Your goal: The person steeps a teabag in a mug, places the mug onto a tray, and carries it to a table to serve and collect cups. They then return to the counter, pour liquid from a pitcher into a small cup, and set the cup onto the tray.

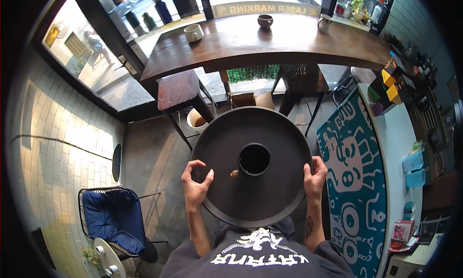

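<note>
A round dark tray (270, 201) with a raised rim is held level in front of my body. My left hand (196, 187) grips its left edge, the thumb over the rim. On the opposite edge, my right hand (315, 178) is closed around the rim. Near the tray's middle stands a round black cup (254, 159), its inside dark. Just left of the cup lies a small brownish bit (234, 173), too small to name.
Ahead is a wooden counter (289, 41) bearing a cream cup (193, 33), a brown cup (265, 21) and a mug (324, 23). Stools (178, 90) stand below it. A blue chair (113, 217) is at left, a teal-fronted counter (352, 181) at right.
</note>
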Action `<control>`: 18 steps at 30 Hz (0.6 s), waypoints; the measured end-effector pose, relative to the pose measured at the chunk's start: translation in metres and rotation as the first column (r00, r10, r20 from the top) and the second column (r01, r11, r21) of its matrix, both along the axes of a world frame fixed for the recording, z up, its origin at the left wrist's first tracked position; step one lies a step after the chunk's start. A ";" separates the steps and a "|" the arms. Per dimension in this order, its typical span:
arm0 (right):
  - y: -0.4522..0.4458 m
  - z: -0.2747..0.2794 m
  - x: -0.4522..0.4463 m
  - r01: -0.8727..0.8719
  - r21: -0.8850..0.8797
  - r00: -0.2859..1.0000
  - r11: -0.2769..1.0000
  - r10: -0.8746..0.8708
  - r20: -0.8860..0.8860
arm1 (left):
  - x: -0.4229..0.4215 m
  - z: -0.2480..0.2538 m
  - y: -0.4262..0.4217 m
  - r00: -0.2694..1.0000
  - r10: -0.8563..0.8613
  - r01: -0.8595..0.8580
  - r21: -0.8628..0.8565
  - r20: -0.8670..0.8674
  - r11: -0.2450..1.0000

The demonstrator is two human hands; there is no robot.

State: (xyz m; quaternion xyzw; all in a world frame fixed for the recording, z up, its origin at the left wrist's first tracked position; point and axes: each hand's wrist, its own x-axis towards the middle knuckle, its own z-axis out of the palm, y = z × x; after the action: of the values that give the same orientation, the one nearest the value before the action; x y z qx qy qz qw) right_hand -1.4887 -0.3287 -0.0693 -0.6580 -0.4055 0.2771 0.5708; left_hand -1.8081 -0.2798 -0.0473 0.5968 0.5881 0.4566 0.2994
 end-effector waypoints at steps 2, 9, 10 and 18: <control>0.021 0.003 0.004 0.029 -0.007 0.999 1.000 -0.029 -0.041 | 0.006 0.004 0.032 1.000 -0.011 0.011 0.027 0.016 1.000; 0.097 0.012 0.033 0.083 0.005 0.995 0.997 -0.083 -0.047 | 0.039 0.010 0.128 0.996 -0.087 0.088 0.056 -0.019 0.995; 0.108 0.012 0.041 0.087 -0.007 0.995 0.996 -0.087 -0.047 | 0.048 0.012 0.139 0.996 -0.088 0.088 0.038 0.001 0.995; 0.200 0.022 0.121 0.063 -0.004 0.997 0.998 -0.063 -0.044 | 0.123 0.015 0.230 0.993 -0.082 0.079 0.031 0.091 0.996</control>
State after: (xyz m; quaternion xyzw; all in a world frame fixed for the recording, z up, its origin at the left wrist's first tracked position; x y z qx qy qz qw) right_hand -1.3676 -0.1288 -0.0470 -0.6649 -0.3713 0.2738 0.5874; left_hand -1.6846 -0.0500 -0.0324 0.6023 0.5429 0.4790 0.3362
